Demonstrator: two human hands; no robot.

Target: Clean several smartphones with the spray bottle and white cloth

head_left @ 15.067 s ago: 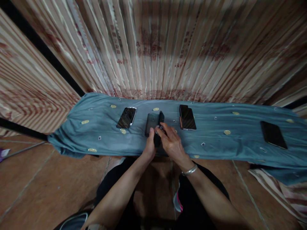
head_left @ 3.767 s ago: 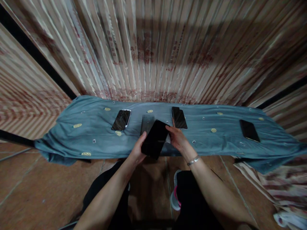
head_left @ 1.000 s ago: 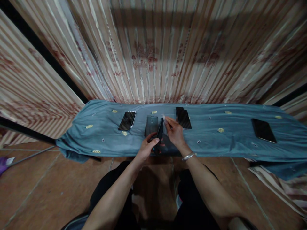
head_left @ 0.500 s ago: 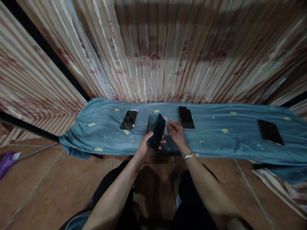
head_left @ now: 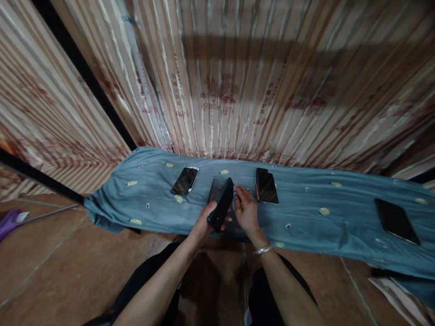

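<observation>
My left hand (head_left: 205, 219) is closed around a dark smartphone (head_left: 221, 207), which is tilted above the cloth-covered bench. Close by its right edge is my right hand (head_left: 246, 209), fingers pinched on a small pale cloth (head_left: 234, 191) that is mostly hidden behind them. Beneath the held phone lies a flat dark see-through piece (head_left: 215, 188), partly covered by it. To the left rests a phone with a white edge (head_left: 185, 181). Dark phones (head_left: 267, 186) lie close together just right of my right hand.
A dark tablet-like device (head_left: 397, 221) lies at the bench's far right. The blue patterned sheet (head_left: 306, 226) drapes the bench. Striped curtains (head_left: 224, 90) hang behind, with a black pole (head_left: 84, 77) on the left. A purple object (head_left: 8, 224) is on the tiled floor.
My view has shifted, so the bench appears lower. The held phone has turned more edge-on. My right hand has moved in along its right side, and less of the pale cloth shows.
</observation>
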